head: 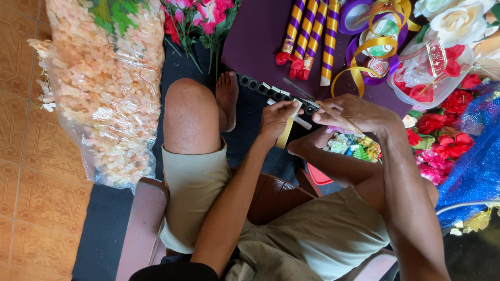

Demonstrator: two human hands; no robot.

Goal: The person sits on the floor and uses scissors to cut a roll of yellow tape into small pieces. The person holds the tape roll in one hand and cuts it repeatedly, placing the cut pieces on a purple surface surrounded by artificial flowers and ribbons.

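The ribbon rolls [376,31] were glossy satin in gold and purple. A clear, shiny plastic bag [107,88] wrapped matt cloth blossoms. The floor tiles [21,156] looked smooth and slightly polished, the dark mat [104,224] matt and fibrous. The shorts [312,234] were plain woven cloth, the blue mesh [476,166] coarse netting.

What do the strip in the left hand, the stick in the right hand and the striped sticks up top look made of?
Strip: looks like yellow ribbon or paper, flat and thin, pinched by the left hand; which one is unclear.
Stick: pale tan and slim, probably wood or bamboo, in the right hand.
Striped sticks: wrapped in shiny purple and gold ribbon, satin-like by the sheen; the core is hidden.
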